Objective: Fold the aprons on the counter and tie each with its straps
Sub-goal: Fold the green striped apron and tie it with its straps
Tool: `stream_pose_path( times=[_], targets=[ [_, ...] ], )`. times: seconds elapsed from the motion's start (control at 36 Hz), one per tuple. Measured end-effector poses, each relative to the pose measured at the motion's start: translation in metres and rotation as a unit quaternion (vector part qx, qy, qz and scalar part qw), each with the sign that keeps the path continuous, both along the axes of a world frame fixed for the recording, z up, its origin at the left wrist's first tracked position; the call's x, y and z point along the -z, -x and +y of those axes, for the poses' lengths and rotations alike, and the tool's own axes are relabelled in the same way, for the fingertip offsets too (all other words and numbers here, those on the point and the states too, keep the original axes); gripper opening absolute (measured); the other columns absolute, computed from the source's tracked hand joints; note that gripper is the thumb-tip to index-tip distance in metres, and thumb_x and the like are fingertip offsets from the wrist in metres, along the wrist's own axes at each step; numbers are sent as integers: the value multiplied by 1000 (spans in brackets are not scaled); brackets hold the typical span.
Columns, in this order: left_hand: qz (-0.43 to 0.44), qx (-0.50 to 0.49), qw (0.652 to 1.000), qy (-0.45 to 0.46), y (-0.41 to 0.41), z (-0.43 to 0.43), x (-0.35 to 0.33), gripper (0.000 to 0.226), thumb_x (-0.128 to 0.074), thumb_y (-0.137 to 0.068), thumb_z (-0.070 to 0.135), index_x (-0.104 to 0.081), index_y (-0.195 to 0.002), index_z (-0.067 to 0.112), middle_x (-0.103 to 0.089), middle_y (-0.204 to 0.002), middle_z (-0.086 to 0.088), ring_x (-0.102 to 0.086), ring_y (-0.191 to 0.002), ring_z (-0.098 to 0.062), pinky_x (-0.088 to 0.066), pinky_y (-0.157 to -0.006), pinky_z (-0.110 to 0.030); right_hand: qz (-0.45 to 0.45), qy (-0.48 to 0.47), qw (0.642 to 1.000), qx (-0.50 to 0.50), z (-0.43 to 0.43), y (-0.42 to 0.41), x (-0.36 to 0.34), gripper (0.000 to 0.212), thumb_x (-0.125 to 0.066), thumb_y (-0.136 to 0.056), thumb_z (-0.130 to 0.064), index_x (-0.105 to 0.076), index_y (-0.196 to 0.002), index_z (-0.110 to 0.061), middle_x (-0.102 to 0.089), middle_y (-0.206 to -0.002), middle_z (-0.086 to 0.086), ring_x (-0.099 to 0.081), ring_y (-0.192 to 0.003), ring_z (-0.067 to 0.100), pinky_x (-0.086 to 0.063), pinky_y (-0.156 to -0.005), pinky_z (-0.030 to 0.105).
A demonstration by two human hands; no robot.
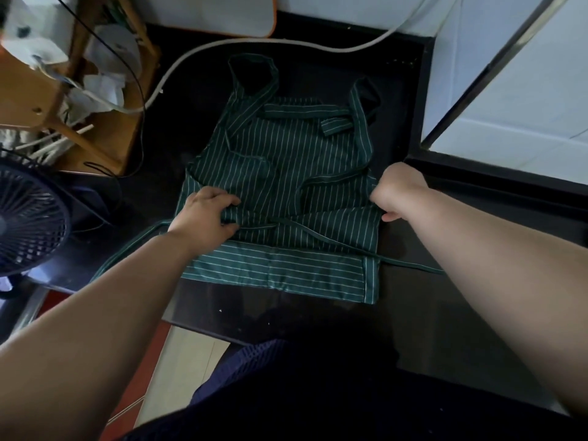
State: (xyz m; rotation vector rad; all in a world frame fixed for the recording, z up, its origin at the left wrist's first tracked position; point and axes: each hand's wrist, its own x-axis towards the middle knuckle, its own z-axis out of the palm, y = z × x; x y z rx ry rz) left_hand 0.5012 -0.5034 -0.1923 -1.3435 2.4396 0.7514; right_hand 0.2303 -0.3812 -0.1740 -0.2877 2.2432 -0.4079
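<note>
Only the head view here, so it all comes from that.

The apron (286,160) is a green striped one, lying flat on the dark counter (429,313) in the middle of the shot. Its neck loop (251,74) points away from the person and its hem (280,272) is nearest them. It looks partly folded, with the lower part doubled up over itself.

How I'd do this step: both sides need to lift together and stay level so the fold line comes out straight across. Then lay it down away from you and smooth it out. I'd watch the straps. One strap (410,265) runs out to the right across the counter, and the other (133,246) hangs off the left edge. Keep both ends free or there's nothing to tie with later.

The left hand (203,218) is palm down on the left side of the cloth. Its fingers are curled round a bunched ridge of fabric, thumb underneath. The right hand (402,190) is at the right edge with knuckles up and fingers tucked under. I think it's pinching the edge, but the fingertips are hidden, so I'm not certain. Both forearms reach in from the bottom corners, elbows out, wrists about level.

There's a fan (28,218) off to the left, well clear.
</note>
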Motion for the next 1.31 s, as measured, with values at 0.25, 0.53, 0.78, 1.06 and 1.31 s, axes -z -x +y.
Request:
stream_pose_path(
  times=[0.25,0.53,0.78,1.06,1.31],
  targets=[
    [54,-37,998,-6,-1,-6,-3,45,-65,-89,33,-55,-132,23,-42,-142,-3,-40,-129,-22,-35,-104,-33,144,144,978,-36,-14,-13,-1,36,-45,-96,-16,-39,-129,-5,-55,-91,4,-55,-71,19,-43,-54,31],
    [79,-226,968,-72,48,-58,-9,61,-45,-96,51,-36,-141,10,-62,-102,-6,-60,-77,-19,-54,-70,-36,-88,68,978,175,-40,-8,15,39,-52,-96,-14,-47,-133,-5,-57,-100,8,-46,-64,13,-38,-29,14],
    [208,-312,901,-219,84,-92,4,54,-60,-94,21,-38,-139,1,-58,-100,-5,-58,-88,-14,-55,-78,-31,-104,225,946,208,-70,-10,5,43,-49,-93,0,-47,-132,-19,-54,-100,5,-42,-65,11,-36,-50,21],
    [371,-309,795,-367,120,-142,-25,6,-57,-94,24,-61,-92,27,-65,-109,0,-60,-102,-19,-48,-85,-34,-201,314,904,210,-109,18,-23,21,-59,-92,-10,-53,-106,-24,-55,-121,2,-55,-100,22,-50,-53,23],
    [250,-221,925,-183,113,-165,-8,77,-59,-94,29,-12,-155,18,-30,-154,-4,-41,-129,-18,-37,-99,-24,-72,273,938,203,-124,19,-11,67,-48,-92,4,-30,-147,-30,-48,-132,0,-50,-108,13,-50,-94,35]
  ],
)
